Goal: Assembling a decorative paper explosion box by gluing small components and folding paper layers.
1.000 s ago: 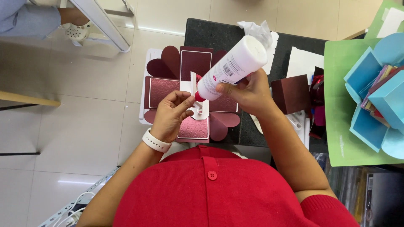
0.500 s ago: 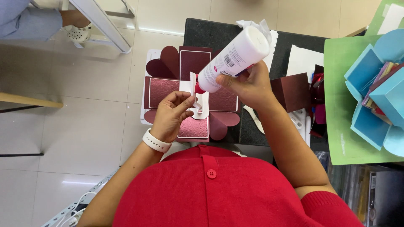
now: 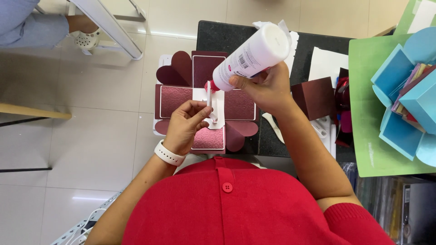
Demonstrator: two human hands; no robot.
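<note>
The right hand [image 3: 265, 86] is wrapped around a white glue bottle [image 3: 252, 56] — tilted, its red nozzle [image 3: 211, 85] pointing down and left, just at the top of a small white paper strip [image 3: 209, 96]; the left hand [image 3: 184, 127], a white band [image 3: 167, 154] on its wrist, pinches that strip upright between thumb and fingertips. Both are held above an unfolded maroon paper box [image 3: 204, 102], spread flat in a cross with heart-shaped flaps and a white square at its centre; it lies partly on a black table [image 3: 236, 36]. Right of the hands stands a closed maroon cube box [image 3: 314, 97]; farther right a green cutting mat [image 3: 368, 104] bears an opened light-blue paper box [image 3: 406, 95]. White paper sheets [image 3: 328, 63] lie between them.
</note>
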